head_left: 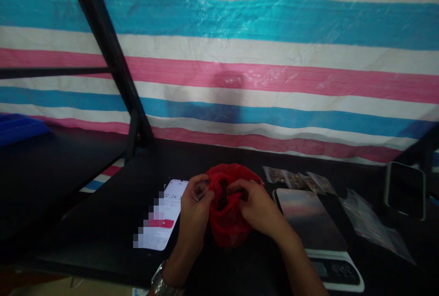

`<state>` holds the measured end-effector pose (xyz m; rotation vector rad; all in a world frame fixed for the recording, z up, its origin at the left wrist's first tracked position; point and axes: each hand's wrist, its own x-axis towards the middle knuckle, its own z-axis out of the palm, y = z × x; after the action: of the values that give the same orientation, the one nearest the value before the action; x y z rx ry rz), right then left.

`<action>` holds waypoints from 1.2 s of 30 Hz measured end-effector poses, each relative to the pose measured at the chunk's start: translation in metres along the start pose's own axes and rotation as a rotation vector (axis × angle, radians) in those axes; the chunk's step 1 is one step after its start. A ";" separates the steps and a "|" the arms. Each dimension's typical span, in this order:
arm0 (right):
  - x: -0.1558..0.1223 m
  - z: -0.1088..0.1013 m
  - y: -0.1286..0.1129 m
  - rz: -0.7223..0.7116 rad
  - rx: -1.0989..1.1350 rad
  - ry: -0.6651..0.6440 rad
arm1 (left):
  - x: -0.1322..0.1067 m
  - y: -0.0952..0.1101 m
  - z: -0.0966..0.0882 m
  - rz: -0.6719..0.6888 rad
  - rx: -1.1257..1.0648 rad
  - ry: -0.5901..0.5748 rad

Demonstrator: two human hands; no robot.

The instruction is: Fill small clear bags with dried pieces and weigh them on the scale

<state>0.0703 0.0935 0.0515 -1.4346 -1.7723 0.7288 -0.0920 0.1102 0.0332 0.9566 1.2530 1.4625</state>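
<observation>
A red plastic bag (227, 223) sits on the black table (103, 223) in front of me. My left hand (195, 209) grips the bag's left rim and also pinches a small clear packet (200, 190) between thumb and fingers. My right hand (255, 207) is closed on the bag's right rim, with its fingertips reaching into the opening. Whatever lies inside the bag is hidden.
A phone (164, 216) showing a timer lies left of the bag. A digital scale (313, 223) stands to the right, with several small filled packets (297, 179) behind it and empty clear bags (372, 225) beside it. A dark device (404, 191) stands far right. A striped tarp hangs behind.
</observation>
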 end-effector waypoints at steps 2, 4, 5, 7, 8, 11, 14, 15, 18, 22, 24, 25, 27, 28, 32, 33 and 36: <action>0.000 -0.002 0.001 0.005 0.181 -0.004 | 0.000 0.001 0.000 0.028 0.012 -0.013; 0.000 -0.006 0.002 0.005 0.329 -0.010 | 0.000 0.000 0.000 0.067 0.036 -0.028; 0.000 -0.008 0.001 -0.003 0.384 -0.016 | 0.000 0.000 0.000 0.091 0.052 -0.035; -0.002 -0.013 0.000 -0.021 0.459 -0.034 | -0.001 -0.001 0.000 0.144 0.089 -0.050; -0.003 -0.016 -0.001 -0.028 0.472 -0.029 | -0.002 -0.002 0.000 0.169 0.108 -0.059; -0.007 -0.024 -0.009 -0.017 0.390 0.047 | -0.006 -0.003 0.001 0.218 0.158 -0.107; -0.011 -0.026 -0.022 -0.053 0.217 0.119 | -0.011 -0.004 0.003 0.239 0.216 -0.201; -0.012 -0.025 -0.027 -0.092 0.165 0.120 | -0.012 -0.004 0.004 0.247 0.233 -0.223; -0.014 -0.019 -0.037 -0.226 0.022 0.088 | -0.014 -0.005 0.007 0.256 0.241 -0.231; -0.016 -0.012 -0.043 -0.365 -0.232 0.088 | -0.015 -0.005 0.010 0.212 0.167 -0.277; -0.017 -0.012 -0.043 -0.416 -0.313 0.120 | -0.015 -0.004 0.011 0.203 0.136 -0.294; -0.017 -0.013 -0.043 -0.424 -0.324 0.145 | -0.015 -0.004 0.012 0.204 0.133 -0.293; -0.016 -0.016 -0.041 -0.394 -0.314 0.219 | -0.014 -0.004 0.012 0.214 0.146 -0.274; -0.016 -0.018 -0.039 -0.353 -0.305 0.251 | -0.013 -0.004 0.011 0.224 0.159 -0.255; -0.012 -0.024 -0.021 -0.117 -0.294 0.197 | -0.010 -0.002 0.007 0.272 0.166 -0.146; -0.012 -0.025 -0.017 -0.088 -0.271 0.154 | -0.010 -0.001 0.005 0.282 0.154 -0.128; -0.014 -0.024 -0.016 -0.092 -0.124 0.137 | -0.011 0.001 -0.002 0.302 0.091 -0.119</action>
<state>0.0825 0.0761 0.0758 -1.4373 -1.7895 0.4686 -0.0911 0.0993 0.0339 1.3201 1.1313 1.5615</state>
